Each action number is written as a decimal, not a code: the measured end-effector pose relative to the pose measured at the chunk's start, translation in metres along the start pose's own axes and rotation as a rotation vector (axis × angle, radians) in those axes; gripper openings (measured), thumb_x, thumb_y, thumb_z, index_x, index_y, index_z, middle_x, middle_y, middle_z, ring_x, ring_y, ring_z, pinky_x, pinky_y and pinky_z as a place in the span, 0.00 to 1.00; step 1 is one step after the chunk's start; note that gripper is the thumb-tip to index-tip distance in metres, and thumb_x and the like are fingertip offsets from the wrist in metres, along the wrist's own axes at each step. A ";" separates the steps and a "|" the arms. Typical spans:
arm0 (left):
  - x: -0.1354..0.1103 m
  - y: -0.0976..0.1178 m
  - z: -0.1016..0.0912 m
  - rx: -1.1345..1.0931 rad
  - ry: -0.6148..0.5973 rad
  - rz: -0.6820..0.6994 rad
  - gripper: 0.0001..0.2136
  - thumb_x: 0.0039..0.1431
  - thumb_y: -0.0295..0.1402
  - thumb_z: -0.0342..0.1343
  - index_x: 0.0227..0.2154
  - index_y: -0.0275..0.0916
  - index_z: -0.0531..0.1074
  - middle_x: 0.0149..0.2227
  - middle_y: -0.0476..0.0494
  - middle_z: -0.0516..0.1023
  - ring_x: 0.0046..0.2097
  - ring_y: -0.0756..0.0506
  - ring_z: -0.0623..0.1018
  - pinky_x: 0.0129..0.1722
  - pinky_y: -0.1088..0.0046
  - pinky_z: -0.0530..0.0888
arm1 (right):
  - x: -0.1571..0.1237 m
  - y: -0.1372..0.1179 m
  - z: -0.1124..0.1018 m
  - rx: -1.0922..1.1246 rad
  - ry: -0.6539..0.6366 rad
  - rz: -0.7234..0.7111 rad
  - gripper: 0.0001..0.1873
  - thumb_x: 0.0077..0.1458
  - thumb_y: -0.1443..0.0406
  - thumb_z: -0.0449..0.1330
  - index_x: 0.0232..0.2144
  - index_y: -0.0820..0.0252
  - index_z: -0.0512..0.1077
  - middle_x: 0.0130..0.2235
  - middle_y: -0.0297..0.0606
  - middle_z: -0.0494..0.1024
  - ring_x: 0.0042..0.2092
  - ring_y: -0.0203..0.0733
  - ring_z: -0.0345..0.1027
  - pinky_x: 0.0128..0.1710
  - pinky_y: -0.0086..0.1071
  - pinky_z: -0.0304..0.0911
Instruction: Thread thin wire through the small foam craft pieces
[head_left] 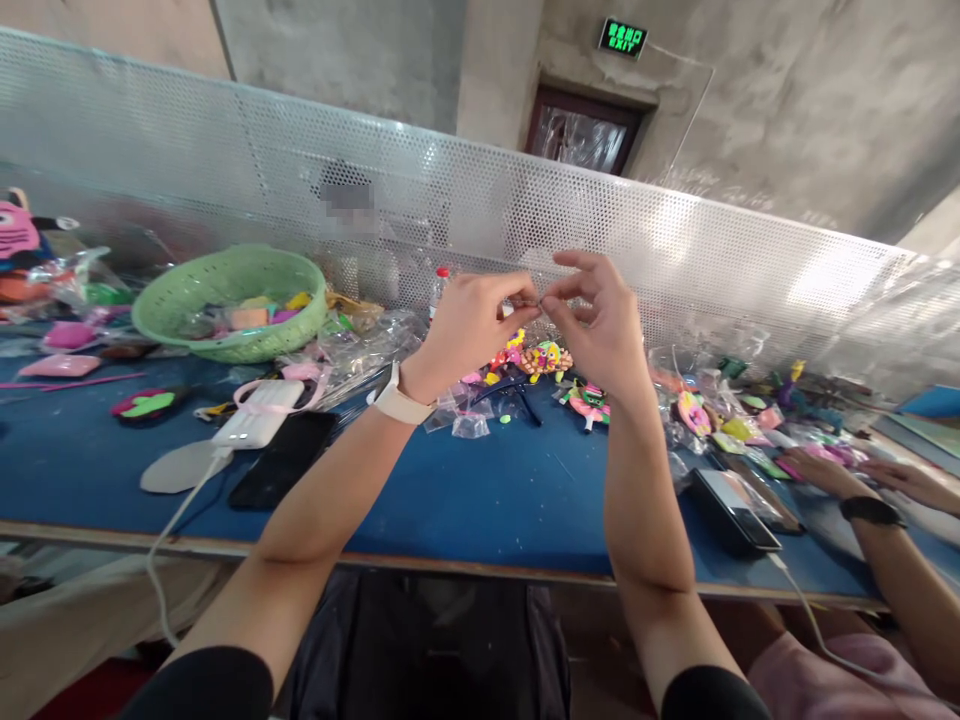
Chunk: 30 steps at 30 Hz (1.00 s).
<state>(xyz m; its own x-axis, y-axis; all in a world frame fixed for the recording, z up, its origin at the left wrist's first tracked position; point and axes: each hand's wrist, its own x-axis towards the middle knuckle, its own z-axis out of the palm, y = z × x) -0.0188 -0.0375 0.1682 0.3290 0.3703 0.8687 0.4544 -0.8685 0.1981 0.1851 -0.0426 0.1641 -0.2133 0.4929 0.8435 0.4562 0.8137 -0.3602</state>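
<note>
My left hand, with a pale band on its wrist, is raised above the blue table, thumb and forefinger pinched. My right hand meets it fingertip to fingertip, also in a pinch, its other fingers loosely curled. Whatever sits between the fingertips is too small to make out. Below and behind the hands lie colourful clay figures, one with yellow and brown parts. A pink and green clay piece lies under my right hand. Clear plastic bags and a small green bit are near my left wrist.
At left stand a green basket with coloured packets, a white power bank and a black phone. A red-capped bottle stands behind. A perforated metal screen closes the back. At right are another phone and a co-worker's hands.
</note>
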 end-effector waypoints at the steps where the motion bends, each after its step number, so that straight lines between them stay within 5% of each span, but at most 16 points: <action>1: 0.000 -0.001 0.001 0.000 -0.006 0.001 0.08 0.73 0.34 0.63 0.35 0.41 0.80 0.28 0.49 0.82 0.32 0.47 0.81 0.38 0.69 0.73 | 0.000 0.002 0.000 0.018 -0.007 0.020 0.23 0.71 0.62 0.65 0.65 0.48 0.70 0.43 0.37 0.81 0.45 0.45 0.78 0.39 0.38 0.74; 10: 0.001 -0.009 0.005 -0.019 -0.087 0.013 0.05 0.70 0.30 0.64 0.36 0.41 0.81 0.31 0.48 0.85 0.32 0.47 0.80 0.38 0.70 0.73 | 0.002 0.013 -0.002 0.135 -0.152 0.126 0.21 0.71 0.57 0.66 0.62 0.52 0.73 0.39 0.34 0.80 0.37 0.39 0.74 0.36 0.36 0.71; 18: 0.004 -0.011 0.003 -0.142 -0.053 -0.081 0.06 0.68 0.32 0.67 0.33 0.40 0.80 0.31 0.47 0.85 0.37 0.46 0.84 0.40 0.70 0.76 | 0.003 -0.005 -0.001 -0.068 -0.018 0.011 0.07 0.66 0.60 0.68 0.46 0.52 0.78 0.41 0.36 0.83 0.45 0.44 0.78 0.50 0.44 0.75; 30: 0.005 -0.011 0.004 -0.251 -0.048 -0.119 0.12 0.71 0.42 0.67 0.35 0.39 0.80 0.34 0.43 0.86 0.34 0.47 0.83 0.36 0.71 0.80 | 0.005 0.004 -0.003 0.081 -0.042 0.111 0.17 0.65 0.61 0.69 0.54 0.53 0.77 0.39 0.34 0.82 0.42 0.42 0.79 0.46 0.40 0.76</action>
<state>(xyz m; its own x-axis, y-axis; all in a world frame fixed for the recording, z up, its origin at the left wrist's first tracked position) -0.0187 -0.0245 0.1680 0.3273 0.4845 0.8112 0.2746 -0.8702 0.4090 0.1885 -0.0382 0.1683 -0.2020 0.5922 0.7801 0.4079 0.7750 -0.4827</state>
